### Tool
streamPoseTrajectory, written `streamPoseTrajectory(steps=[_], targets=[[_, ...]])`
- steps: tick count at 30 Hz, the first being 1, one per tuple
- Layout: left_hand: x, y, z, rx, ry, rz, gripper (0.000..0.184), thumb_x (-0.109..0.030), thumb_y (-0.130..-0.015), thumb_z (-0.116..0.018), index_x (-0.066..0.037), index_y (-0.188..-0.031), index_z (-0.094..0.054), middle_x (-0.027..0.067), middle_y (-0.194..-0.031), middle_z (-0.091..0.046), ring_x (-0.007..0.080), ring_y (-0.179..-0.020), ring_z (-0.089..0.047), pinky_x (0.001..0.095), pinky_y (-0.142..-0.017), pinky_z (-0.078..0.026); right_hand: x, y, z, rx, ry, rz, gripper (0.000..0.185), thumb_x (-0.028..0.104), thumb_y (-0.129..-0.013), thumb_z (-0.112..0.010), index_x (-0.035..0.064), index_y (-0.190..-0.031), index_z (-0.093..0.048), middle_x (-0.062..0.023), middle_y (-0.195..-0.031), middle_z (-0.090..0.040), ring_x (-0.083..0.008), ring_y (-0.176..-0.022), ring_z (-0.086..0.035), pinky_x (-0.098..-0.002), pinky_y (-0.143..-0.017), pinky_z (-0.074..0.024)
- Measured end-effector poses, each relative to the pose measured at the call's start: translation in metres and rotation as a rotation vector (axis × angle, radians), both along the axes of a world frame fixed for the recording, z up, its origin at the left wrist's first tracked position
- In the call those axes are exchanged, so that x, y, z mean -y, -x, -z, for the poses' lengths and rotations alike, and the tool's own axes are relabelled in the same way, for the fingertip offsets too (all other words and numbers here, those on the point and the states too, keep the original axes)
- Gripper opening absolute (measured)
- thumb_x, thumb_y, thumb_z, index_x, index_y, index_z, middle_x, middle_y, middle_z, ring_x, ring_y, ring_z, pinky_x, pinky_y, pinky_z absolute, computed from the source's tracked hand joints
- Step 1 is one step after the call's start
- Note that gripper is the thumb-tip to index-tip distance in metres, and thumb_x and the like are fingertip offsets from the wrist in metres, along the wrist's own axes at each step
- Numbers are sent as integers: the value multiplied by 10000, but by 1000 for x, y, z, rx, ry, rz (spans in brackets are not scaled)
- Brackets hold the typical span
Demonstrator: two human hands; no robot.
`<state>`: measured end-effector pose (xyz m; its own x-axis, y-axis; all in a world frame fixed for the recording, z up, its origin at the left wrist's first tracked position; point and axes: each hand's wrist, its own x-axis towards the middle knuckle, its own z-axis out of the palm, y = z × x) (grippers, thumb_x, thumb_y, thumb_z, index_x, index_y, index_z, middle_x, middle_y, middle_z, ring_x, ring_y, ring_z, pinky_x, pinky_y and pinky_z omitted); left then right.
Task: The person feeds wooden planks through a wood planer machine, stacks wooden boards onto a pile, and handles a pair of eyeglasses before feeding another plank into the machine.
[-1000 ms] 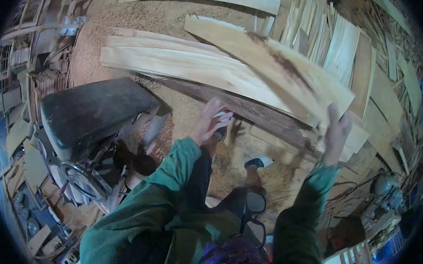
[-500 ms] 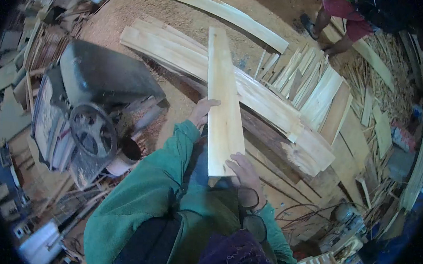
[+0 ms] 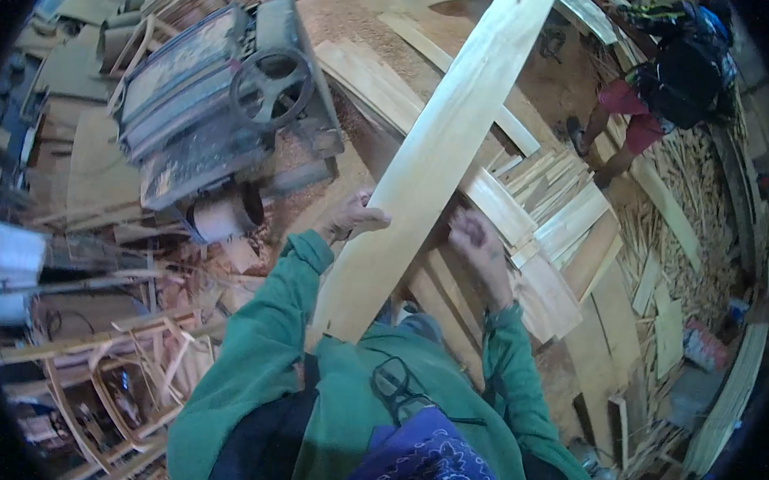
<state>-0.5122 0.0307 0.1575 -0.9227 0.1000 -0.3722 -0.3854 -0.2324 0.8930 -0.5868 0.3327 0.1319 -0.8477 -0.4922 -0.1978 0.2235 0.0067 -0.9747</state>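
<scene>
A long, pale wooden board [image 3: 444, 129] slants up and away from my body, its near end close to my green top. My left hand [image 3: 356, 218] grips the board's left edge, the thumb lying on its upper face. My right hand [image 3: 481, 246] is off the board, just right of its edge, with loosely bent fingers and nothing visible in them. Below that hand lie more boards [image 3: 544, 289] in a stack, partly covered by the raised board. A pair of eyeglasses [image 3: 400, 389] hangs at my chest.
A dusty machine with a handwheel [image 3: 272, 88] stands at the left. At the upper right is another person [image 3: 644, 102] in red shorts. Wood strips [image 3: 551, 184] and scraps lie on the right, and curved wooden frames [image 3: 120, 382] at the lower left.
The board has tilted to the right at its far end and come closer to my view. My right hand has let go of its near end and moved up and right. My view has shifted.
</scene>
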Motion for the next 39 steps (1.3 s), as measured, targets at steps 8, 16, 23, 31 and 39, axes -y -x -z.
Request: streamPoseTrajectory(steps=[8,16,23,31,39], targets=[[-9,-136,-34,-33,126,-99,593,-252,-778,-817,-45,-1300,-624,32,-1109,-703,126,-930,-648,282,-815,-516,111,29,-79,185,519,173,484,53,-889,-722,-9,-1317,-505,-128,-1209,-643,-214,-1004,-670,-348,-881,-570],[11,-280,-112,208,684,-456,420,-201,-796,-800,-23,-1160,-687,90,-1008,-726,162,-899,-680,313,-827,-535,235,-79,-84,312,623,105,456,162,-923,-711,67,-1333,-535,-68,-1235,-628,-205,-1157,-598,-371,-1030,-493],[-25,-410,-68,-41,1244,-698,527,-206,-797,-775,-101,-1293,-629,169,-1249,-606,345,-1140,-592,392,-939,-498,324,-136,-24,635,994,-632,410,494,-1008,-495,98,-1037,-594,-24,-755,-580,-193,-702,-582,-384,-709,-486],[-39,-454,-58,46,1179,-679,879,-375,-722,-834,-132,-1482,-466,206,-1550,-318,430,-1423,-306,541,-1164,-250,377,-198,1,890,1276,-1081,231,264,-1020,-446,72,-1086,-555,-29,-778,-576,-196,-799,-565,-448,-879,-409],[-5,-508,-35,349,578,-784,708,-468,-718,-852,-32,-1242,-660,218,-1130,-698,316,-1052,-665,381,-947,-495,382,-231,-6,1046,1350,-1178,224,271,-1030,-433,72,-982,-523,-35,-790,-563,-181,-760,-552,-354,-710,-407]])
